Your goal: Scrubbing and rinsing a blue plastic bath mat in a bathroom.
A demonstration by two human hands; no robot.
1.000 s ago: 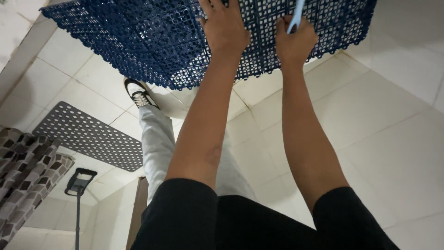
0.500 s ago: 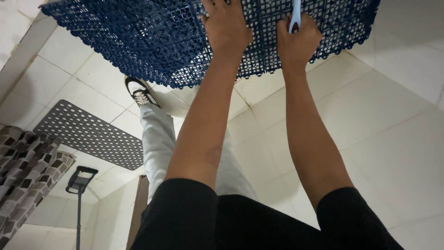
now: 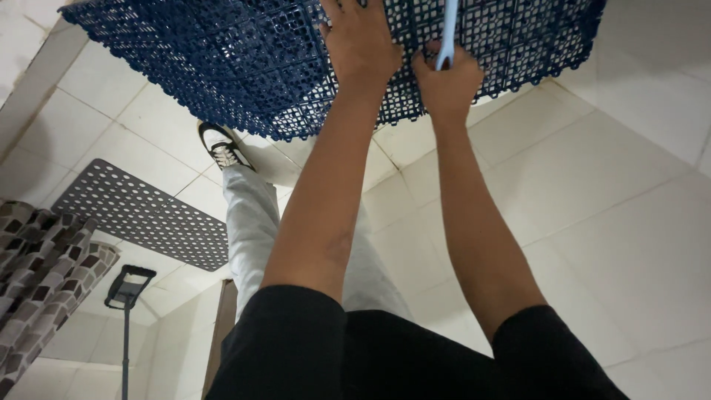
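Both hands have crept further up the blue mat (image 3: 222, 67) on the floor — left hand (image 3: 363, 41) spread flat on it, right hand (image 3: 446, 78) clamped round a pale brush handle (image 3: 448, 33), scrubbing on.

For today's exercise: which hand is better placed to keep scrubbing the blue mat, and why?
Right. The right hand grips the light-blue brush handle over the blue mat; the left hand lies flat, pressing it.
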